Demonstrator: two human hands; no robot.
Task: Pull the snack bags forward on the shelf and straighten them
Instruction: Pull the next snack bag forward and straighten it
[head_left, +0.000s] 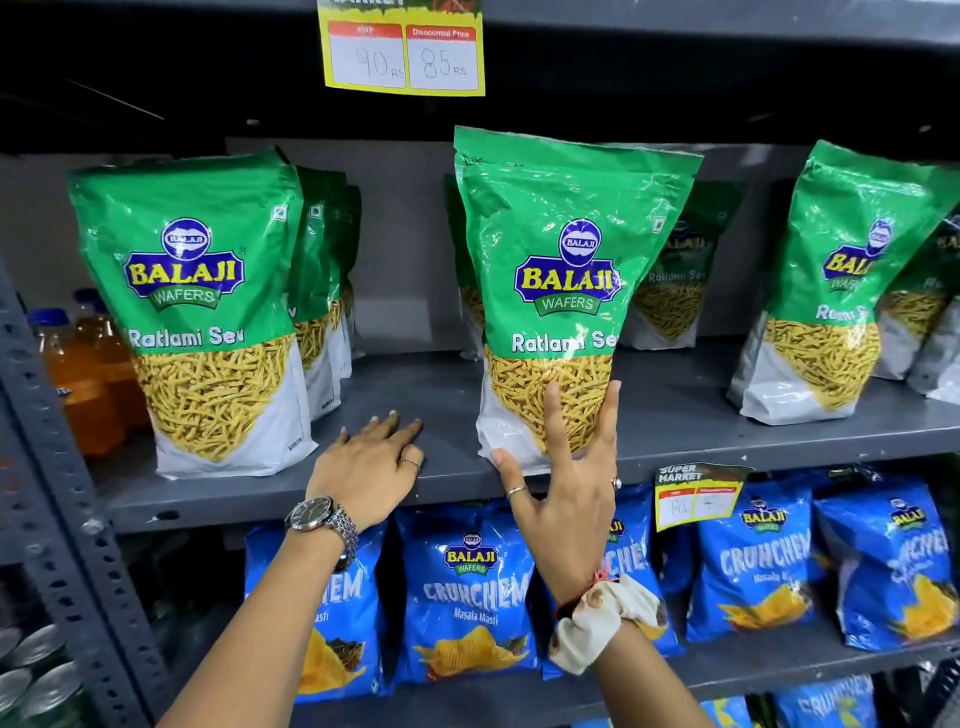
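Broadly, grey metal shelf (675, 415) across the view, holding three front-row green Ratlami Sev bags. Left bag (197, 312) upright near the front edge, with more bags (327, 291) lined behind it, mostly hidden. Middle bag (561, 291) upright at the front edge, tilted slightly; further bags (675, 280) behind it, dim and only partly seen. Right bag (831, 291) leaning left, set further back; neighbours (935, 312) cut off by the frame edge. Below, row of blue Crunchem bags (470, 592), several covered by the forearms. Orange drink bottles (83, 374) at far left, half hidden behind the upright. Price card (405, 52) hanging from the shelf above, top cut off; smaller card (696, 493) on the shelf lip, writing hard to read.

Right hand (566, 483) spread wide, fingers against the lower front of the middle bag, thumb at its bottom left corner; perhaps steadying rather than clamping. Left hand (369, 467) flat, fingers loosely extended, resting on bare shelf between left and middle bags, holding nothing. Watch (319, 517) on left wrist, scrunchie (597, 618) on right.
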